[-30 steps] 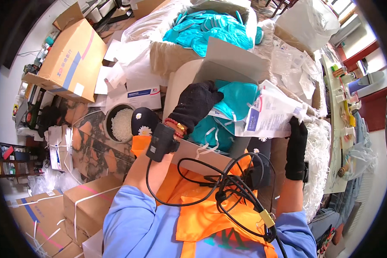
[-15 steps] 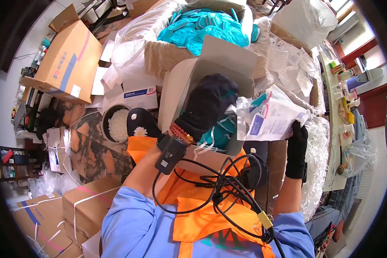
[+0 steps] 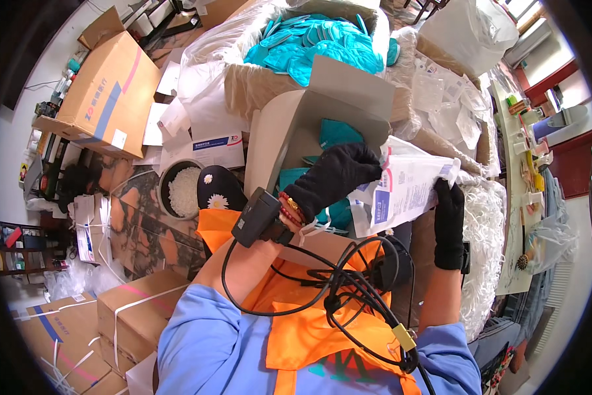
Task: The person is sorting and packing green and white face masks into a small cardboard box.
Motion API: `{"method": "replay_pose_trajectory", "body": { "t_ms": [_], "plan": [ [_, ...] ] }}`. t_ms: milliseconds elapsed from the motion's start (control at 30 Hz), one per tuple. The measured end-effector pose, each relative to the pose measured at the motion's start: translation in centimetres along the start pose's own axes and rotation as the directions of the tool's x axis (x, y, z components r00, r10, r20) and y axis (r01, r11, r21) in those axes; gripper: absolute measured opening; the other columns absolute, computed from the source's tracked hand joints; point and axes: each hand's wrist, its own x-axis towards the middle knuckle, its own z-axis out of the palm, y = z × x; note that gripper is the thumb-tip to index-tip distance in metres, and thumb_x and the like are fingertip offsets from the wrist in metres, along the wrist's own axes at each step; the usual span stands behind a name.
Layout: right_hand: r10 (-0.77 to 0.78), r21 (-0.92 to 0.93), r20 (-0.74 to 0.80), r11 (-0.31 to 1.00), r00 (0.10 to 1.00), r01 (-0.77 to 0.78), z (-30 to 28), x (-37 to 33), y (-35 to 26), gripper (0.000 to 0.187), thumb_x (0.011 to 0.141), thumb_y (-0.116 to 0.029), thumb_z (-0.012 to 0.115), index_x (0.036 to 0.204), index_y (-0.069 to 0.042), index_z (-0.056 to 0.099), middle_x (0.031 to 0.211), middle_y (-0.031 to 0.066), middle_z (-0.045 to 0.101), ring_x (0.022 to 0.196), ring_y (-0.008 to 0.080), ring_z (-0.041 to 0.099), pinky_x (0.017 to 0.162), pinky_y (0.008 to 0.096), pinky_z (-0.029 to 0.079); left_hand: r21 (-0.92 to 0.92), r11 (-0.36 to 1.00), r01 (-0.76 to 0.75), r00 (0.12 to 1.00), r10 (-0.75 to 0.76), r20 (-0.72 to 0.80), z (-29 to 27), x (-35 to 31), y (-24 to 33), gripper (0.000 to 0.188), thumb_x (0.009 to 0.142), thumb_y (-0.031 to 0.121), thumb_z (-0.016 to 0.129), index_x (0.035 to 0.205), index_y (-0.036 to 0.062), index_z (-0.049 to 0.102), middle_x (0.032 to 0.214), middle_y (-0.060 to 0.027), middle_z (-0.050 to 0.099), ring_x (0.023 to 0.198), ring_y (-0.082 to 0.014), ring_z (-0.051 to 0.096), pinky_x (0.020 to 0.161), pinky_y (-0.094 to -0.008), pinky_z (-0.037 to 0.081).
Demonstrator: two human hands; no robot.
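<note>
The left hand [image 3: 345,172] has moved right from over the open box to the edge of the white pouch [image 3: 404,191], which has shifted slightly nearer and left with the right hand [image 3: 449,214].
The right hand clamps the pouch's right end between thumb and fingers; the left hand's fingers are bunched together at its left edge, though I cannot tell whether they pinch it. The pouch is tilted, over the right side of the open grey-lined box [image 3: 352,87], where teal masks [image 3: 340,133] lie under and beyond the left hand. Farther off, a plastic-lined carton [image 3: 253,92] holds a heap of teal masks [image 3: 316,49]. To the left stands a bowl [image 3: 162,191] of white grains [image 3: 185,192]; to the right, a white stringy pile [image 3: 485,250].
</note>
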Motion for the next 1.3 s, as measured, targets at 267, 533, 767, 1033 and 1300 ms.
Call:
{"method": "replay_pose_trajectory", "body": {
  "t_ms": [267,533,767,1033,1300],
  "plan": [
    [0.037,-0.109,-0.206,0.992,0.978,-0.060,-6.6,1.4,2.0,0.044,0.099,-0.038,0.051,0.120,0.000,0.060,0.100,0.0017,0.060,0.091,0.0103,0.055,0.075,0.0276,0.047,0.357,0.934,-0.009,0.849,0.196,-0.490,-5.1,0.2,0.3,0.015,0.082,0.017,0.065,0.089,0.0047,0.069,0.090,-0.0123,0.068,0.082,-0.0304,0.065,0.074,-0.0374,0.052],
    [-0.553,-0.901,-0.094,0.401,0.828,0.166,-14.0,9.4,3.1,0.070,0.082,0.000,0.067,0.144,-0.005,0.036,0.120,0.0226,0.057,0.109,0.0337,0.058,0.087,0.0455,0.050,0.706,0.706,-0.062,0.803,0.455,-0.385,-4.5,-0.4,2.1,0.033,0.074,0.008,0.072,0.105,0.0069,0.062,0.096,-0.0132,0.068,0.089,-0.0342,0.065,0.078,-0.0411,0.051],
    [-0.538,-0.867,0.454,-0.084,0.710,0.491,-24.4,25.2,6.3,0.054,0.090,-0.011,0.062,0.140,-0.003,0.042,0.122,0.0173,0.062,0.107,0.0260,0.062,0.099,0.0363,0.046,0.784,0.373,-0.496,0.807,-0.137,0.575,-2.5,-1.3,0.4,0.056,0.071,0.014,0.071,0.125,0.0118,0.055,0.124,-0.0143,0.057,0.112,-0.0350,0.056,0.094,-0.0432,0.045],
    [-0.113,0.260,-0.025,0.959,0.993,0.116,-4.1,16.6,0.7,0.036,0.094,-0.021,0.056,0.123,0.000,0.057,0.109,0.0103,0.066,0.099,0.0219,0.066,0.083,0.0305,0.051,0.895,0.271,-0.355,0.908,-0.125,0.399,-1.6,-1.6,-7.6,0.045,0.090,0.017,0.049,0.134,0.0098,0.049,0.137,-0.0197,0.046,0.128,-0.0391,0.043,0.109,-0.0467,0.032],
    [-0.472,-0.185,0.699,0.606,0.537,0.774,8.6,-1.6,-2.1,0.034,0.076,-0.016,0.071,0.108,-0.006,0.065,0.094,0.0125,0.064,0.088,0.0289,0.061,0.087,0.0411,0.046,0.913,0.370,-0.170,0.946,0.320,0.046,-5.0,2.5,-8.2,0.035,0.076,0.006,0.059,0.111,0.0039,0.063,0.107,-0.0165,0.065,0.100,-0.0338,0.062,0.087,-0.0433,0.050]
  ]
}}
